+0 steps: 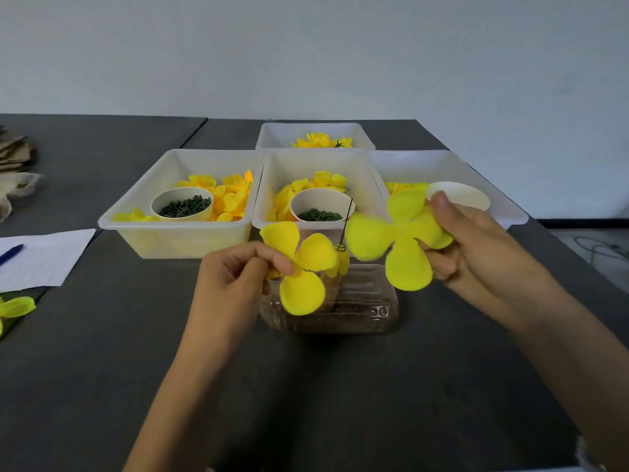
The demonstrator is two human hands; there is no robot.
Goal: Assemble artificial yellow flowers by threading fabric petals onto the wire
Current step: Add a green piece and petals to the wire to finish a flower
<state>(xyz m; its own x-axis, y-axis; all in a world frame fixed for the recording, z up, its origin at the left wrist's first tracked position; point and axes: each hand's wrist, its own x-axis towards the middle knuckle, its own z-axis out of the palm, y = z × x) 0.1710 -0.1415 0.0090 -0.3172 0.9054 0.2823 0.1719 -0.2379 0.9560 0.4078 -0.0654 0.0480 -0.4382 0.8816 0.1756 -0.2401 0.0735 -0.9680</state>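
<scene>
your left hand (238, 270) is pinching a part-built flower (301, 267) at its base, fingers curled round it, with the thin dark wire (346, 221) poking up and away past the petals and a little green ring (340, 247) sitting low on it. your right hand (476, 243) grips a loose four-lobed fabric petal (398, 238) by its right-hand lobes, thumb on top, held just beside the wire tip but not on it yet. so i'd say you're mid-threading: one layer is on, the next is lined up.

next move looks like a fiddly one. you need the small centre hole of that petal to meet the wire tip, then slide it down toward your left hand. the petal is a bit blurred here, so i can't tell how well the hole is aimed.

room-wise, both hands hover above a clear plastic container (340, 301) on the dark tabletop (340, 403). right behind your hands are the white bins (177, 233) of petals with paper cups (182, 202) of green bits, so pushing forward gets tight fast. toward you it's open, and there's free space between your hands.
</scene>
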